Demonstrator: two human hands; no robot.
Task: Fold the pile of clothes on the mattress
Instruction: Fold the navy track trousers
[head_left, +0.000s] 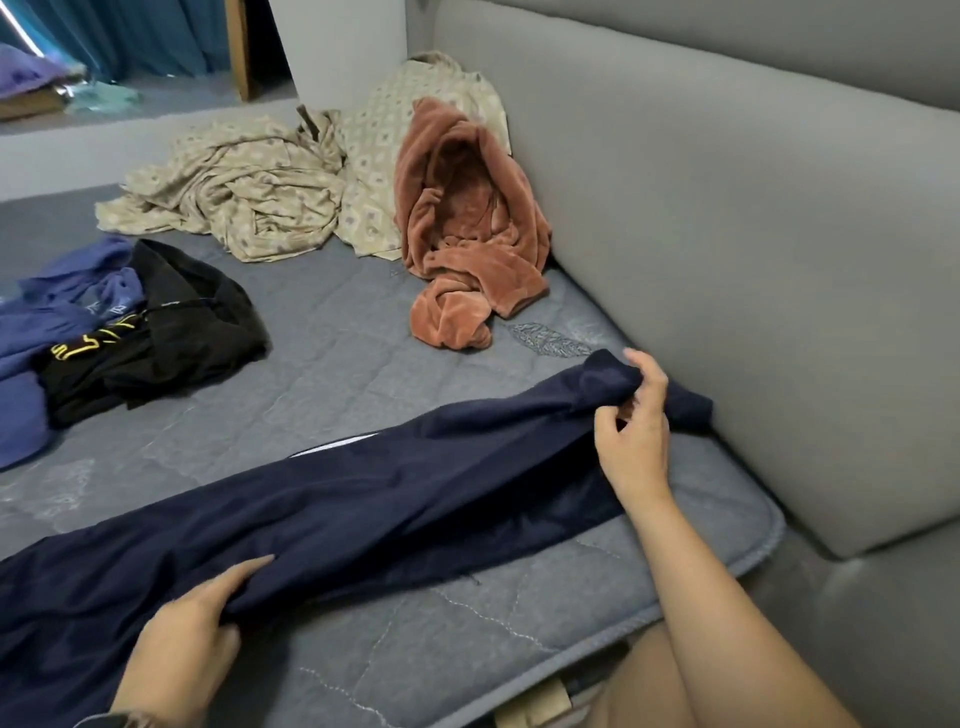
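Both hands (176, 631) on navy garment (363, 499)

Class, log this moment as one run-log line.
left hand grips navy garment | right hand pinches its far end | garment stretched across mattress | fold not yet made

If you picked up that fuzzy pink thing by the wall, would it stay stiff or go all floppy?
Probably floppy: the pink fleece garment is slumped in soft folds against the grey headboard. It looks thick and plush, so likely bulky but not heavy. It shouldn't roll or slide much on the quilted mattress.
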